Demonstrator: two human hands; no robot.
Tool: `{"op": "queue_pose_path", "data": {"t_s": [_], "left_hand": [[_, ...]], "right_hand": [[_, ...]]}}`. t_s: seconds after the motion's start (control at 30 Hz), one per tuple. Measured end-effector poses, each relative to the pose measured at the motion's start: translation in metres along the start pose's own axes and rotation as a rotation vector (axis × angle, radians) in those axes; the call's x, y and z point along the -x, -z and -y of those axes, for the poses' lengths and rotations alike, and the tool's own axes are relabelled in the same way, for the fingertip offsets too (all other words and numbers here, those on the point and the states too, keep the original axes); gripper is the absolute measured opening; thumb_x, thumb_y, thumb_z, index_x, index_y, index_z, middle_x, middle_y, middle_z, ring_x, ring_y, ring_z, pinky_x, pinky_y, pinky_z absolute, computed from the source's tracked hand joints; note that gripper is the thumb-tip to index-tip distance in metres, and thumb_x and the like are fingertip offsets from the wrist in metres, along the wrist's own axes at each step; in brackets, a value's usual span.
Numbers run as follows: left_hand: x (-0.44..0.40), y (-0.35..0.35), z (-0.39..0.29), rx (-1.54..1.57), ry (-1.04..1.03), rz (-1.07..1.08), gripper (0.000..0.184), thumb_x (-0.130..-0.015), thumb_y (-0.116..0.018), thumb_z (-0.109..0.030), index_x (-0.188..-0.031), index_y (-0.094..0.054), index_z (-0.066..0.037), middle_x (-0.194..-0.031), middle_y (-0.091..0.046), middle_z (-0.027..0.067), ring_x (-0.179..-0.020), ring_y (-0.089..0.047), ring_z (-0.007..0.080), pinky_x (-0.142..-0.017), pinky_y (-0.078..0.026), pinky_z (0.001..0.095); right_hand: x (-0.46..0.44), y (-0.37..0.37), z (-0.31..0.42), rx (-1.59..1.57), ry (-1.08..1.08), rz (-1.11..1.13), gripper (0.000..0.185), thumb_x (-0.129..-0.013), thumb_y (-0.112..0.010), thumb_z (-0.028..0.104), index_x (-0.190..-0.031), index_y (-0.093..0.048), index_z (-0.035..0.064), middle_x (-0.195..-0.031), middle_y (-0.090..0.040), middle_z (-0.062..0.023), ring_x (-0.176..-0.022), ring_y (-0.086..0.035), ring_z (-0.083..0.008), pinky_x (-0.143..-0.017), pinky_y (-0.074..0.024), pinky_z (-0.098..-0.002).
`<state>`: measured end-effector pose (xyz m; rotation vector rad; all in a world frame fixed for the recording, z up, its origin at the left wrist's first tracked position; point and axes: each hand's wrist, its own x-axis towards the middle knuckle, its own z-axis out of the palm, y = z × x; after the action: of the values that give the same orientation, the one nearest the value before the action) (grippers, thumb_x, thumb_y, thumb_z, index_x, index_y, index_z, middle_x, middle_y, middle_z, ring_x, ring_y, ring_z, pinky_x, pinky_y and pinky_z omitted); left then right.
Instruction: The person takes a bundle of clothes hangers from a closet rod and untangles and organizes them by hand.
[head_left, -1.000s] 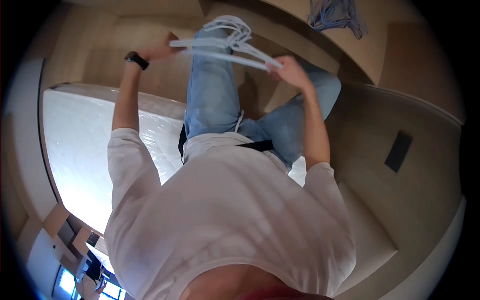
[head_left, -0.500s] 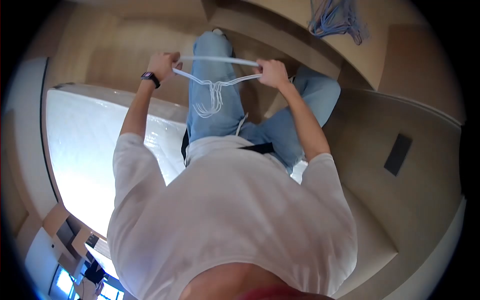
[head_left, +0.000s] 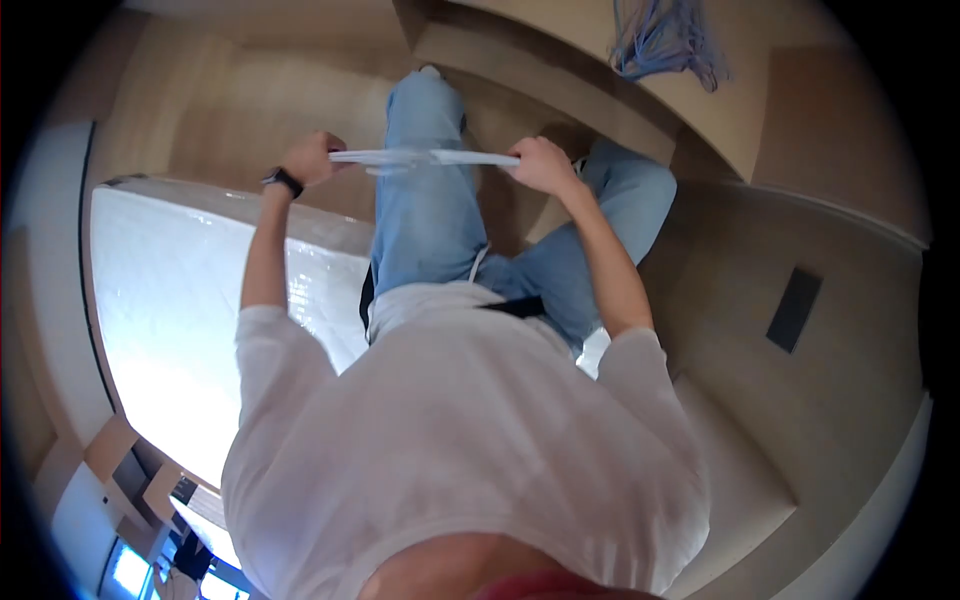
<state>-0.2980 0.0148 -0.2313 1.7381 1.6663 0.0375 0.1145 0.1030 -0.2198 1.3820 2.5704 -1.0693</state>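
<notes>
My left hand (head_left: 312,158), with a dark watch at the wrist, is closed around one end of a bundle of white clothes hangers (head_left: 470,158). Gripping the other end is my right hand (head_left: 543,165). Held level between both hands, the bundle is seen nearly edge-on over my knee. Its middle is smeared by motion, so the hooks cannot be made out.
Blue and purple thin items (head_left: 672,45) lie heaped on a wooden surface (head_left: 735,110) at upper right. A plastic-wrapped white mattress (head_left: 180,290) is on my left. A dark flat rectangle (head_left: 795,308) lies on the beige surface to my right.
The hangers have swung from a spread, face-up view with hooks hanging down to a nearly edge-on line. Both hands have come slightly closer to my body, still gripping the ends.
</notes>
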Motion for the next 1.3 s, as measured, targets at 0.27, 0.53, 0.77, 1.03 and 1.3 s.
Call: {"op": "queue_pose_path", "data": {"t_s": [0.27, 0.53, 0.77, 1.03, 1.3], "left_hand": [[0.027, 0.065, -0.039, -0.112, 0.067, -0.197, 0.048, -0.080, -0.077, -0.047, -0.086, -0.072, 0.000, -0.089, -0.072, 0.0190, -0.082, -0.068, 0.0313, -0.074, -0.052, 0.0399], [-0.011, 0.024, -0.011, -0.130, 0.038, -0.266, 0.044, -0.082, -0.077, -0.043, -0.081, -0.070, 0.000, -0.079, -0.072, 0.0141, -0.071, -0.067, 0.0226, -0.071, -0.052, 0.0378], [0.007, 0.040, -0.038, -0.072, 0.068, -0.080, 0.045, -0.080, -0.075, -0.049, -0.087, -0.077, -0.004, -0.073, -0.071, 0.0165, -0.069, -0.068, 0.0338, -0.072, -0.053, 0.0425], [-0.003, 0.017, 0.033, 0.067, -0.007, -0.209, 0.046, -0.080, -0.077, -0.037, -0.102, -0.070, 0.002, -0.097, -0.070, 0.0233, -0.089, -0.067, 0.0365, -0.079, -0.052, 0.0398], [0.037, 0.081, -0.015, -0.081, -0.074, -0.323, 0.045, -0.080, -0.077, -0.040, -0.100, -0.073, 0.000, -0.090, -0.071, 0.0236, -0.083, -0.069, 0.0356, -0.073, -0.053, 0.0408]], "right_hand": [[-0.010, 0.060, 0.025, 0.002, 0.067, 0.018, 0.046, -0.089, -0.066, 0.047, -0.086, -0.075, 0.0024, -0.071, -0.067, -0.0180, -0.067, -0.065, -0.0302, -0.065, -0.0513, -0.0384], [-0.040, 0.011, -0.037, -0.362, 0.029, 0.208, 0.048, -0.088, -0.069, 0.046, -0.066, -0.068, 0.0033, -0.060, -0.062, -0.0040, -0.057, -0.058, -0.0141, -0.058, -0.0463, -0.0308], [0.000, 0.017, 0.000, -0.147, -0.067, 0.144, 0.051, -0.086, -0.068, 0.053, -0.075, -0.073, 0.0034, -0.062, -0.064, -0.0110, -0.059, -0.061, -0.0224, -0.061, -0.0494, -0.0345], [-0.012, 0.050, 0.017, -0.096, -0.017, 0.168, 0.053, -0.087, -0.066, 0.053, -0.089, -0.076, 0.0005, -0.069, -0.068, -0.0143, -0.064, -0.063, -0.0270, -0.065, -0.0505, -0.0374], [-0.015, 0.117, 0.050, -0.012, 0.170, -0.021, 0.041, -0.086, -0.070, 0.046, -0.091, -0.076, 0.0055, -0.062, -0.061, -0.0122, -0.055, -0.057, -0.0201, -0.055, -0.0442, -0.0344]]}}
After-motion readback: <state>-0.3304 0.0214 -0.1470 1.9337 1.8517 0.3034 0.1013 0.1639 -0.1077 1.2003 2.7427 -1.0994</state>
